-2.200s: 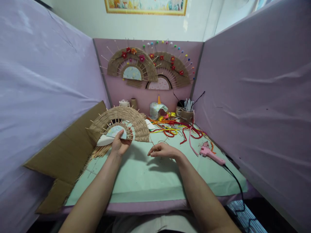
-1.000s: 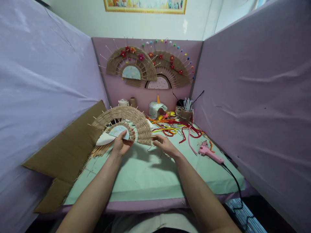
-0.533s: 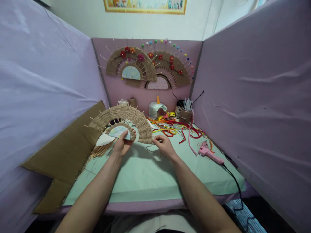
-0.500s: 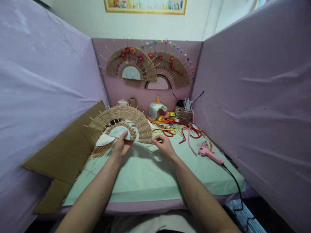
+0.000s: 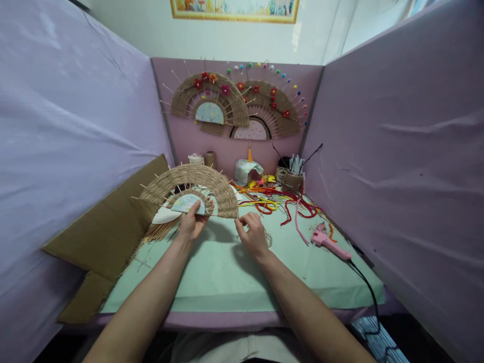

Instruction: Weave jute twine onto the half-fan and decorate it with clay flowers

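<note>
A half-round woven twine fan (image 5: 196, 174) with thin sticks poking past its outer edge is held above the table. My left hand (image 5: 192, 224) grips it at the patterned pale-blue half circle (image 5: 185, 203), thumb on the front and fingers behind. At the fan's lower right corner is my right hand (image 5: 251, 233), its thumb and index finger pinched together on twine. A loose loop of twine (image 5: 268, 239) hangs beside that hand. Just where the strand meets the fan is too small to make out.
A pink glue gun (image 5: 330, 243) lies at the right with its cord over the edge. Coloured pipe cleaners (image 5: 272, 201) are heaped at the back right. Cardboard (image 5: 109, 237) leans at the left. Two decorated fans (image 5: 227, 101) hang on the back panel.
My right hand has turned and moved slightly at the fan's corner, and the twine loop now shows to its right. My left hand keeps its hold. The view has shifted slightly.
</note>
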A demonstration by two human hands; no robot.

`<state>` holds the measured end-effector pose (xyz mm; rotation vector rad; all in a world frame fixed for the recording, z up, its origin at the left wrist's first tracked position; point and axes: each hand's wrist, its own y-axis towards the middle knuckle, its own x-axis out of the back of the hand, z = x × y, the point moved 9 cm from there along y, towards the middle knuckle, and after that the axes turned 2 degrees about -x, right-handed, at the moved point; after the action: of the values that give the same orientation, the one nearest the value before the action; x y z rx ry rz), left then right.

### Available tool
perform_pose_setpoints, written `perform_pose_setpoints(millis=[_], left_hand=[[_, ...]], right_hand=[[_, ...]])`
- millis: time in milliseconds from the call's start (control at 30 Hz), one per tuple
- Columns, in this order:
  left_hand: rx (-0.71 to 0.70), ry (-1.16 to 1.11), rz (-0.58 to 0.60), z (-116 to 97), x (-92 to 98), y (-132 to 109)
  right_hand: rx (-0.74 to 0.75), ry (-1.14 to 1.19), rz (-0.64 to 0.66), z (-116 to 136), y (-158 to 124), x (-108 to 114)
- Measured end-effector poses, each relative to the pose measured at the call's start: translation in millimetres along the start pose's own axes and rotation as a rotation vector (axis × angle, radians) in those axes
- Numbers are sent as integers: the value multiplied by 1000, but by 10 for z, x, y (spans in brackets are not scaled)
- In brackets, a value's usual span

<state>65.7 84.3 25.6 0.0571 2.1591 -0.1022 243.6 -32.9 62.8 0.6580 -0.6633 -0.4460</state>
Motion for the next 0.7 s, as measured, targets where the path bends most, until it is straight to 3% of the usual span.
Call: perform_pose_setpoints(millis=[367, 700], left_hand=[[0, -11, -2, -43, -23, -27], [43, -11, -10, 1, -2, -10]], right_hand=[[-80, 42, -44, -87, -88, 47], [-174, 213, 80, -165, -68, -66]])
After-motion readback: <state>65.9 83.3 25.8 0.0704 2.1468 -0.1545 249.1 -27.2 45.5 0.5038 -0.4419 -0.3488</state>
